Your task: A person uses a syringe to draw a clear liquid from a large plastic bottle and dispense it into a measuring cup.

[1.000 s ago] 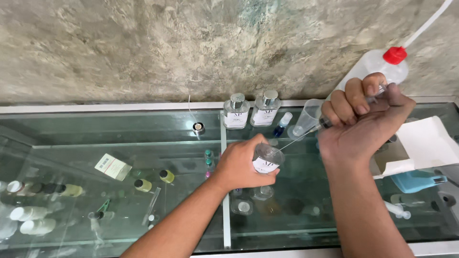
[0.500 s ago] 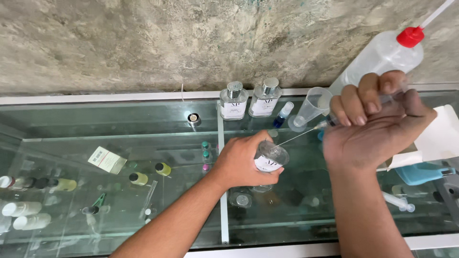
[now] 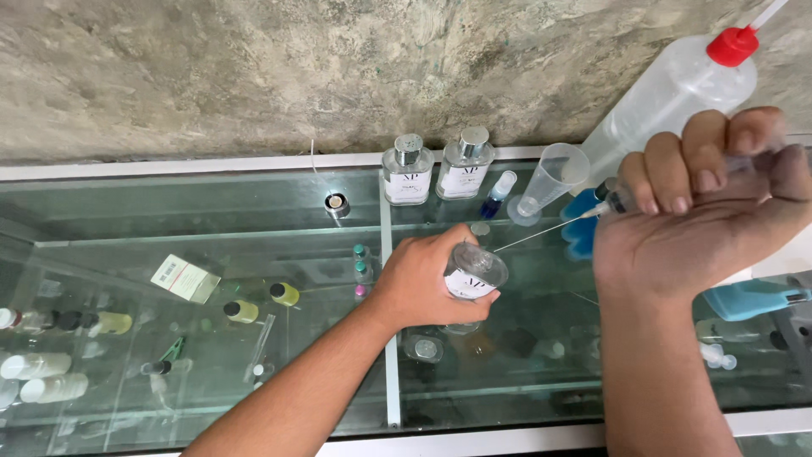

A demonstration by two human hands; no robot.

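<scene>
Your left hand (image 3: 420,283) wraps around a small clear glass bottle (image 3: 474,272) with a white label, holding it tilted just above the glass counter (image 3: 254,203), close to the white strip that divides the counter top. Your right hand (image 3: 698,224) is closed in a fist around a syringe (image 3: 616,201), and its long thin needle (image 3: 541,231) runs down and to the left until its tip reaches the open mouth of the bottle.

Beyond the bottle, against the counter's back edge, two square clear bottles (image 3: 436,172) with silver caps stand upright side by side. Just to their right, a small blue vial (image 3: 496,195) leans next to a clear plastic measuring cup (image 3: 548,180). Past the cup, a large squeeze bottle (image 3: 668,93) with a red cap leans against the rough wall (image 3: 254,76). Left of the bottle, a small silver cap (image 3: 337,202) sits on the counter, well apart from it. Below the glass, little vials (image 3: 241,311) and a white box (image 3: 183,278) lie on the shelves.
</scene>
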